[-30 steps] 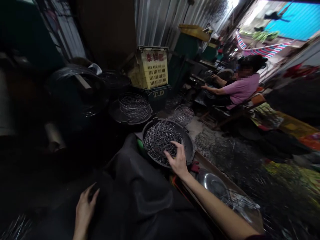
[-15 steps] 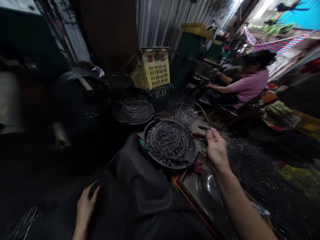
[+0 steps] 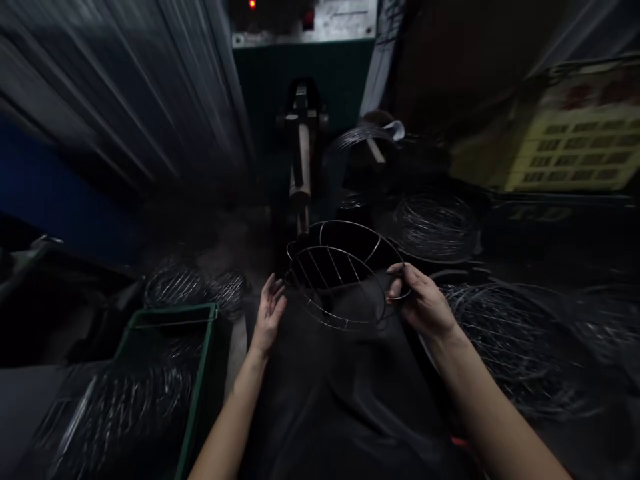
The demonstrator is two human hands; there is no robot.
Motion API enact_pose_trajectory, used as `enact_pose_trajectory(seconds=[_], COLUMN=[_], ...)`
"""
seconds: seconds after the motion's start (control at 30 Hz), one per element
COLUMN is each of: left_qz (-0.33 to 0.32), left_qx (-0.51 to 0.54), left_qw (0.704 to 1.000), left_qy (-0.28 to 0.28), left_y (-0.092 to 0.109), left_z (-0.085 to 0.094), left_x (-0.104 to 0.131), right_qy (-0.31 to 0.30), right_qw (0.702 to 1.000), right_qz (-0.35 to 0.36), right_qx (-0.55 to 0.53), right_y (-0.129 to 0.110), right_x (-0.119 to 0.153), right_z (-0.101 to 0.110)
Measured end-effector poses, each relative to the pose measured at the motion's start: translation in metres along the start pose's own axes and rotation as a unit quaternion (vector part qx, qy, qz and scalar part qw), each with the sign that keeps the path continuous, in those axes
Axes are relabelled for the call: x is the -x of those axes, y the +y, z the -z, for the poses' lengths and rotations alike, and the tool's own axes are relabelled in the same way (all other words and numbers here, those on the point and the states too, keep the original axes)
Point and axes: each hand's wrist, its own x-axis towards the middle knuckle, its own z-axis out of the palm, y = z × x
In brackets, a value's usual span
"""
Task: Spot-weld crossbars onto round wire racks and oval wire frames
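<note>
My right hand [image 3: 423,297] is closed around the right rim of a round wire rack [image 3: 334,264], which has an outer ring, a smaller inner ring and several parallel cross wires. The rack hangs tilted over my dark-covered lap. Beside its left edge is my left hand [image 3: 270,313], fingers spread and holding nothing; whether a fingertip touches the wire I cannot tell. Just beyond the rack, the pale arm [image 3: 303,160] of a green machine [image 3: 335,73] points down toward its far left rim.
At lower left a green crate [image 3: 203,373] holds many bent wire pieces. Wire rings [image 3: 500,333] lie heaped at right, with a wire coil [image 3: 437,227] behind them. A yellow basket [image 3: 575,153] stands at upper right. A red light [image 3: 253,4] glows on the machine.
The view has swung left from the basin of wire rings to the machine. My right hand now holds the wire rack in front of me, and my left hand has risen beside it.
</note>
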Motion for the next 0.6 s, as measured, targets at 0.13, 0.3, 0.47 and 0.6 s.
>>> enact_pose_trajectory(seconds=[0.13,0.3,0.47,0.6], left_qz=[0.091,0.217,0.228,0.184], left_qx=[0.158,0.410,0.454,0.346], left_qw=[0.983,0.879,0.851,0.917], left_qy=[0.003,-0.105,-0.131,-0.075], left_y=[0.002,0.014,0.014,0.014], left_z=[0.002,-0.029,-0.038,-0.038], left_x=[0.023,0.044,0.046,0.034], right_qy=[-0.106,-0.297,-0.385,-0.390], right_qw=[0.989,0.849,0.717,0.688], right_qz=[0.060,0.286,0.374,0.370], right_qx=[0.088,0.331,0.446,0.488], right_y=[0.006,0.012,0.019,0.009], right_x=[0.003,0.029,0.051,0.054], right_z=[-0.023,-0.054,-0.070,-0.069])
